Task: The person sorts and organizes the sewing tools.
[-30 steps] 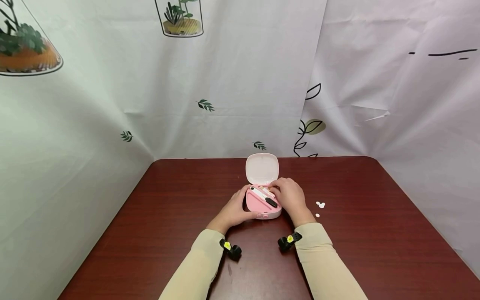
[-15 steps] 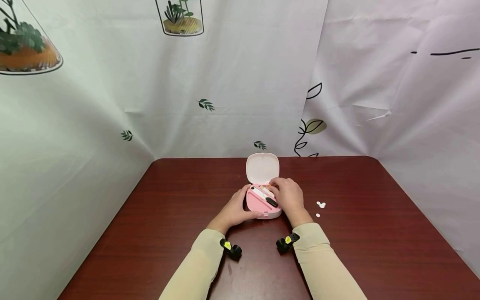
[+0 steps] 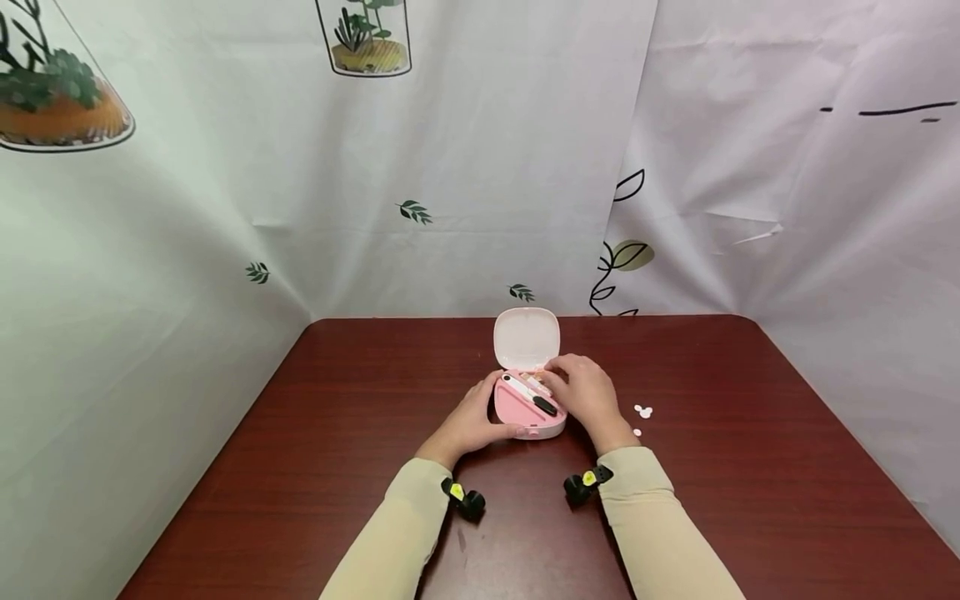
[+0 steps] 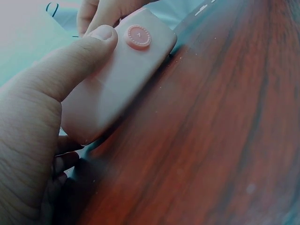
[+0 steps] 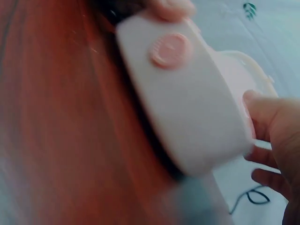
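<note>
A small pink-and-white case (image 3: 514, 410) sits on the table with its pale lid (image 3: 527, 337) raised at the back. A round pink button (image 4: 138, 36) shows on its front wall in the left wrist view. Slantwise inside lies a slim white tool with a black end (image 3: 543, 406); its kind is unclear. My left hand (image 3: 468, 421) grips the case's left side, thumb on the front wall. My right hand (image 3: 588, 396) bends over the back right of the case, thumb at its inner edge, beside small pale items (image 3: 535, 382). Whether those fingers pinch anything is hidden.
Small white pieces (image 3: 643, 412) lie on the brown table (image 3: 720, 492) right of the right hand, one round piece (image 3: 637, 432) close to the wrist. White printed cloth (image 3: 465, 167) hangs behind the table and along its sides.
My right hand and forearm have shifted slightly to the right, fingers still at the case's back right. My left hand keeps its grip, and the case and white tool have not visibly moved.
</note>
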Demonstrator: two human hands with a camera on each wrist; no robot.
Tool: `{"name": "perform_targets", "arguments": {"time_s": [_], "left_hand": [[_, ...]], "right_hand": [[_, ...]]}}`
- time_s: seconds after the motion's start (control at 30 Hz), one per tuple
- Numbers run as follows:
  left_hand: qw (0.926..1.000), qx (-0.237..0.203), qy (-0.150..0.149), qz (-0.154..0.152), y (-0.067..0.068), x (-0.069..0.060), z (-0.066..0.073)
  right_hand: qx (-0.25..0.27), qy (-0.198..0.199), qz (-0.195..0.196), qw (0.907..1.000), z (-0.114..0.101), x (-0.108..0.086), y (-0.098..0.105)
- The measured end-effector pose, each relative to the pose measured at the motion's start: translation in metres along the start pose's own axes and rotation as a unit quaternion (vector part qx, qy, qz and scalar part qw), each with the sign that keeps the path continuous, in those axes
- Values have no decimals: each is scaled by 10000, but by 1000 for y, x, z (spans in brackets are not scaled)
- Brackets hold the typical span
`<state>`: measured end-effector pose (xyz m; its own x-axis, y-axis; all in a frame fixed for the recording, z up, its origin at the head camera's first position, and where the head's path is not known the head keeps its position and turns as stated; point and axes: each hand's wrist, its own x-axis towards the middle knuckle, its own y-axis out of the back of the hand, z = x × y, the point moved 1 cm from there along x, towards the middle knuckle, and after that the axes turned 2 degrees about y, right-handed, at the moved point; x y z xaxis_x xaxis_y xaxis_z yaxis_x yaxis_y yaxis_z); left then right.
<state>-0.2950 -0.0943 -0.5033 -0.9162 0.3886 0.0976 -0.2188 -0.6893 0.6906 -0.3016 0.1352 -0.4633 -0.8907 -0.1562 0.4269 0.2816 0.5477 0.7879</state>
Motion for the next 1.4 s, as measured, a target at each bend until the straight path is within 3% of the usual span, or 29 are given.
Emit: {"name": "perform_targets", "arguments": {"time_s": [0.17, 0.3, 0.6, 0.77, 0.97, 1.4], "left_hand": [[10000, 9, -29, 39, -1, 1, -1], [10000, -8, -33, 78, -1, 1, -1], [10000, 62, 14, 71, -2, 1, -1], [10000, 19, 4, 59, -2, 1, -1], [10000, 45, 16, 55, -2, 1, -1], [9999, 75, -28, 70, -1, 1, 0]], "right_hand": [[308, 541, 90, 9980, 33, -5, 23], [251, 758, -133, 9967, 64, -14, 43], [116, 450, -907, 9948, 115, -40, 72], [178, 404, -1066, 9933, 128, -49, 76], [156, 661, -1158, 9909, 137, -54, 76], [25, 770, -1352, 9878, 135, -53, 78]]}}
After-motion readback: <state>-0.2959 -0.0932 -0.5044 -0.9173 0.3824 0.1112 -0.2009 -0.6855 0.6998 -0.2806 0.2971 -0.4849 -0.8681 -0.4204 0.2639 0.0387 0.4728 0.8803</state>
